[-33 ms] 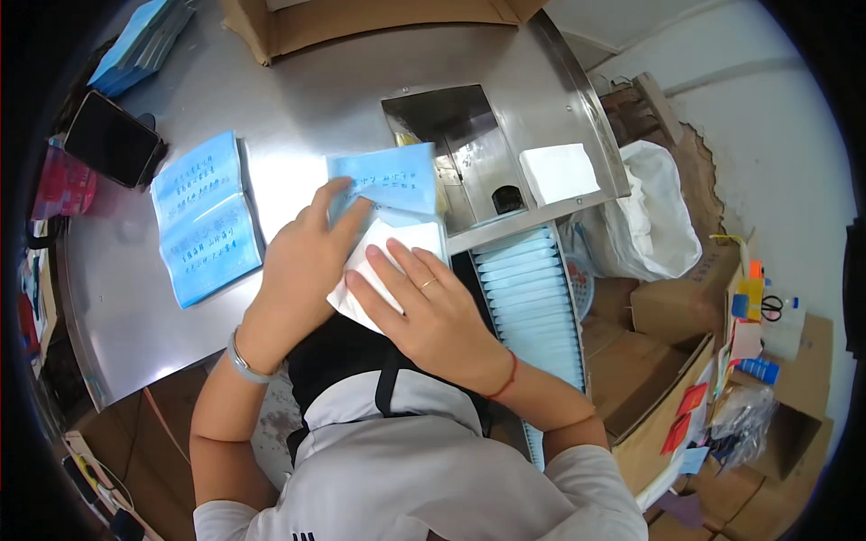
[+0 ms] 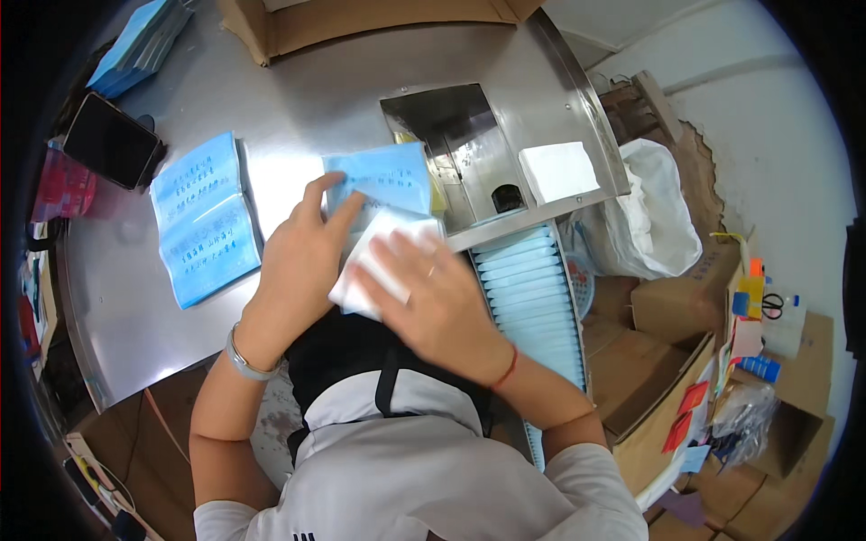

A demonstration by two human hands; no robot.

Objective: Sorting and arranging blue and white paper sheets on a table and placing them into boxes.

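A flat blue printed packet (image 2: pixel 383 171) lies on the metal table in front of me. My left hand (image 2: pixel 307 243) holds it at its left side, index finger at the edge and thumb across the blue surface. Over the packet's near part lies a folded white sheet (image 2: pixel 361 257), tissue or cloth, I cannot tell which. My right hand (image 2: pixel 424 288), smeared by motion, rests on this sheet with its fingers stretched out and apart. The fingers hide part of the sheet. A similar blue packet (image 2: pixel 206 221) lies open to the left.
Right of my hands stands a long tray of upright blue packets (image 2: pixel 528 279). Beyond is a recessed opening (image 2: pixel 451 144) in the table, with a white folded stack (image 2: pixel 559 171) beside it. A phone (image 2: pixel 113 140), more blue packets (image 2: pixel 140 50) and a cardboard box (image 2: pixel 379 32) sit around the table.
The blue packet has shifted slightly left. My right hand has moved a little over the white sheet and is now blurred. My left hand stays nearly in place.
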